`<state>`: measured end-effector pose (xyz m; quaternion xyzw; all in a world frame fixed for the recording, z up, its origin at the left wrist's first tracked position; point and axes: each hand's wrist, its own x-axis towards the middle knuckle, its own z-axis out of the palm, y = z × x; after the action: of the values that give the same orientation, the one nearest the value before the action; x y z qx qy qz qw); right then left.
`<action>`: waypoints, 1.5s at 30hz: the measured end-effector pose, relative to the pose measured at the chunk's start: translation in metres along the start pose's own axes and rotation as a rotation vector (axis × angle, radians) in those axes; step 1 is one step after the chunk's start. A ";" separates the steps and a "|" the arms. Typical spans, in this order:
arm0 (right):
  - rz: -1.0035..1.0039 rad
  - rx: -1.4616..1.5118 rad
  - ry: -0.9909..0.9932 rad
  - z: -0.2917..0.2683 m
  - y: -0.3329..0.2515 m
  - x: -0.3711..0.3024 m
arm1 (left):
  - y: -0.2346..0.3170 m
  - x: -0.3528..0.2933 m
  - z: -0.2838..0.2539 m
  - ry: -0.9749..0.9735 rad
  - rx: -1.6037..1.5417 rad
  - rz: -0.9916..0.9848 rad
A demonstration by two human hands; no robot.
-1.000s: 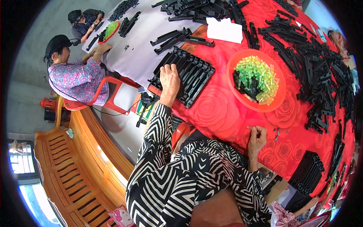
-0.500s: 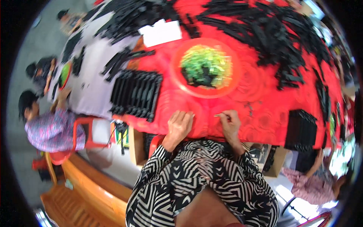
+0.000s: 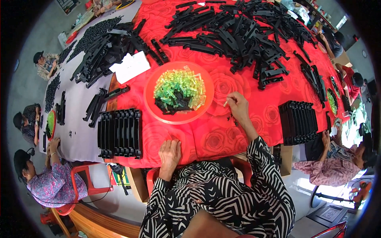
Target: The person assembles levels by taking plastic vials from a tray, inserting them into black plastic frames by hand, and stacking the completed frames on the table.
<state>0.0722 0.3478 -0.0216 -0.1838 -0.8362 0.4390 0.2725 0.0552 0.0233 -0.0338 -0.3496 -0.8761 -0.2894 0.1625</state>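
Note:
My right hand [image 3: 239, 108] is raised over the red cloth right of the bowl, thumb and fingers pinched on a small pale translucent piece [image 3: 226, 104]. My left hand [image 3: 170, 154] rests palm down by the near table edge, fingers curled together; whatever they may hold is hidden. Ahead of it stands a round red bowl [image 3: 149, 104] with many small yellow-green translucent pieces [image 3: 178, 82] and black pieces [image 3: 172, 104]. Several tiny black bits [image 3: 229, 118] lie below my right hand. Left of my left hand, long black plastic parts form a neat row [image 3: 120, 133].
Loose black plastic parts [image 3: 238, 35] are heaped across the far table, with another heap [image 3: 101, 55] at the left. A white card [image 3: 130, 67] lies between. Another black row [image 3: 298, 122] stands at the right. Co-workers sit left [image 3: 55, 178] and right [image 3: 337, 164].
My right hand has moved forward and away from my left, carrying the small piece toward the bowl's right side. My left hand stays near the table edge. The view has shifted and sharpened.

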 end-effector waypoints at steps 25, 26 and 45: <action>0.024 -0.566 0.422 -0.023 0.065 0.194 | -0.002 -0.002 0.002 0.000 0.061 0.012; 0.037 -0.509 0.375 -0.025 0.067 0.196 | -0.003 -0.002 0.002 0.002 0.063 0.006; 0.037 0.692 -0.078 -0.048 -0.019 0.012 | -0.005 -0.005 -0.002 0.072 -0.141 -0.040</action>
<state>0.0911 0.3741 0.0196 -0.0791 -0.6441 0.7080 0.2786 0.0554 0.0167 -0.0370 -0.3320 -0.8539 -0.3662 0.1630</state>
